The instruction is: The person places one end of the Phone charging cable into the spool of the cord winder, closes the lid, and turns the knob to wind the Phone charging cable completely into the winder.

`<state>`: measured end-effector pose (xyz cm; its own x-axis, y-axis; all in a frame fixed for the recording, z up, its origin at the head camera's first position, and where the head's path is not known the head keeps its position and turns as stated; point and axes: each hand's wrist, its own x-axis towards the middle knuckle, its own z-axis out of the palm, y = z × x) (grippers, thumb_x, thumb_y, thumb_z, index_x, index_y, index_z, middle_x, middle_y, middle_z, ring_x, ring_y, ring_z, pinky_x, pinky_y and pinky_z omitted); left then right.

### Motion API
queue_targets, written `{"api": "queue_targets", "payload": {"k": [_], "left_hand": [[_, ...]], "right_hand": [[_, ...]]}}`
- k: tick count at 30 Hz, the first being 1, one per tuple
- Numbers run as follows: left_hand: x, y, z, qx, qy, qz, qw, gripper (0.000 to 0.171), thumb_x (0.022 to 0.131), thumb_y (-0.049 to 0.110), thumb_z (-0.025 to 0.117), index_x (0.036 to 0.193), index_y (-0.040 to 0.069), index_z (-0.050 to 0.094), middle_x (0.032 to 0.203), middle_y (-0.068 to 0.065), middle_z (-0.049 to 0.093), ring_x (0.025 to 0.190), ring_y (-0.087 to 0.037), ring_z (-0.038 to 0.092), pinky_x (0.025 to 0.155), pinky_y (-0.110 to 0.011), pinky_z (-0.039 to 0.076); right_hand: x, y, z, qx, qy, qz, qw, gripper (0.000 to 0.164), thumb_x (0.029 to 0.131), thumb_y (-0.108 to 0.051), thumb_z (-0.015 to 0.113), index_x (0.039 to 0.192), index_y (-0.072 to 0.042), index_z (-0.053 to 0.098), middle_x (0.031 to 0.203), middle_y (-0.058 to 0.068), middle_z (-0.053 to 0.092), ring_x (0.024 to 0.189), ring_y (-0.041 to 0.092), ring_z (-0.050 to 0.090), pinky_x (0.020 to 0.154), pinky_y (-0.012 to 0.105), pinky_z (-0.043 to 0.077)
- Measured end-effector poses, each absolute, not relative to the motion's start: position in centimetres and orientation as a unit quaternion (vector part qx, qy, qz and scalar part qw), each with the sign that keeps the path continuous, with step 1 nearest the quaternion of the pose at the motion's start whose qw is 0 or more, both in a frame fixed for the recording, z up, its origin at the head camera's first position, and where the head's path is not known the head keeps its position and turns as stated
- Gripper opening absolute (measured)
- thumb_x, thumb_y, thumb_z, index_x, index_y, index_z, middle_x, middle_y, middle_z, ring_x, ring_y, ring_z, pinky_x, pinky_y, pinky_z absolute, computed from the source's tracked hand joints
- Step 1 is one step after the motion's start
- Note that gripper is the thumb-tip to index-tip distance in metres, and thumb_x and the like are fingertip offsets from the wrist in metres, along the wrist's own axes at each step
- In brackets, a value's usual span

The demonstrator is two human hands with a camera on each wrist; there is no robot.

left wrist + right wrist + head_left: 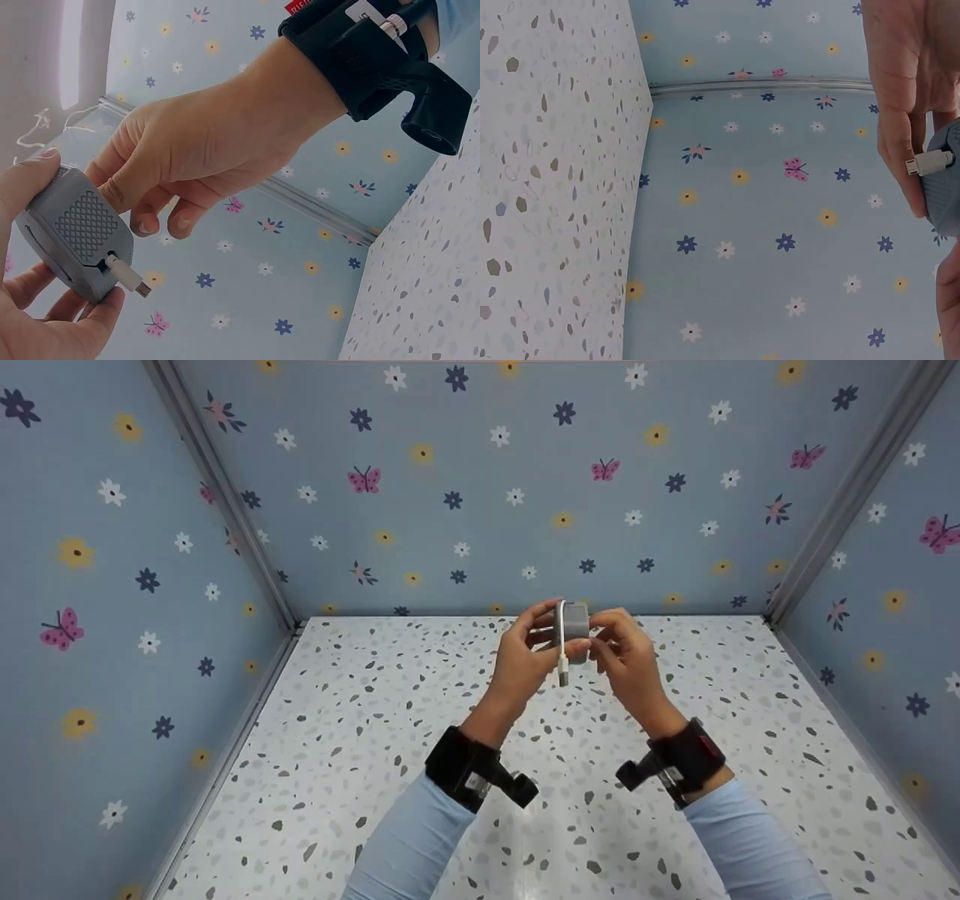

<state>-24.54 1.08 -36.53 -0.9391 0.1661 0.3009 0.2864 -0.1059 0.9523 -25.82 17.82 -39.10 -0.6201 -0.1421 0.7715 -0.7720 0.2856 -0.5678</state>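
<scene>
My left hand (525, 649) grips a small grey case (574, 621), its thumb across the near side and its other fingers round the far side. One face of the case has a raised diamond mesh, seen in the left wrist view. A white USB cable (562, 634) runs along the case in the head view and ends in a metal-tipped plug (132, 277). From the right, my right hand (628, 654) pinches the edge of the case between thumb and index finger, with its other fingers curled below. Its fingertips are partly hidden behind the case in the left wrist view.
Both hands are above a white speckled tabletop (360, 750). A blue flowered back panel (480, 472) rises just beyond them. Similar side panels stand at left (97, 660) and right (900, 622), joined by grey metal posts (225, 487). Each wrist carries a black strapped camera (469, 772).
</scene>
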Motion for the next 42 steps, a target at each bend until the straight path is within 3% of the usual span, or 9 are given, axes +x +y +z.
{"api": "queue_targets", "payload": {"k": [8,20,28,36,42], "left_hand": [[-24.5,1.1,-36.5,-0.162,-0.665,-0.728,0.044,0.063,0.080,0.014,0.080,0.138,0.014,0.053,0.125,-0.012,0.058,0.113,-0.023,0.060,0.093,-0.032,0.052],[-24.6,1.3,-36.6,-0.172,-0.667,-0.723,0.046,0.062,0.081,0.014,0.078,0.137,0.012,0.052,0.125,-0.013,0.057,0.112,-0.022,0.059,0.094,-0.031,0.052],[-24.6,1.1,-36.6,-0.164,-0.668,-0.725,0.033,0.063,0.081,0.018,0.079,0.138,0.016,0.052,0.129,-0.010,0.056,0.115,-0.023,0.058,0.090,-0.034,0.053],[-24.5,1.0,-36.6,-0.164,-0.665,-0.728,0.028,0.063,0.082,0.018,0.078,0.139,0.015,0.051,0.128,-0.010,0.056,0.115,-0.023,0.058,0.089,-0.034,0.054],[-24.6,1.1,-36.7,-0.167,-0.658,-0.733,0.037,0.061,0.081,0.013,0.078,0.137,0.011,0.053,0.124,-0.013,0.058,0.112,-0.024,0.059,0.091,-0.033,0.053]], "right_hand": [[-25.2,18.2,-38.1,0.234,-0.740,0.590,0.222,0.017,0.098,-0.006,0.054,0.109,0.007,0.055,0.092,-0.001,0.059,0.066,0.010,0.053,0.049,0.021,0.045],[-24.6,18.2,-36.7,0.200,-0.753,0.607,0.156,0.016,0.092,-0.004,0.063,0.105,0.005,0.058,0.091,0.003,0.061,0.074,0.015,0.058,0.051,0.021,0.049],[-24.4,18.1,-36.0,0.151,-0.771,0.611,0.098,0.020,0.093,-0.007,0.063,0.110,0.003,0.058,0.085,0.001,0.062,0.070,0.010,0.055,0.051,0.020,0.047],[-24.5,18.2,-35.9,0.179,-0.777,0.588,0.138,0.017,0.088,-0.003,0.069,0.102,0.006,0.066,0.090,-0.001,0.065,0.076,0.010,0.058,0.055,0.021,0.049],[-24.9,18.1,-36.6,0.205,-0.769,0.576,0.186,0.008,0.084,0.006,0.069,0.091,0.003,0.066,0.088,0.005,0.064,0.075,0.009,0.059,0.056,0.019,0.050]]}}
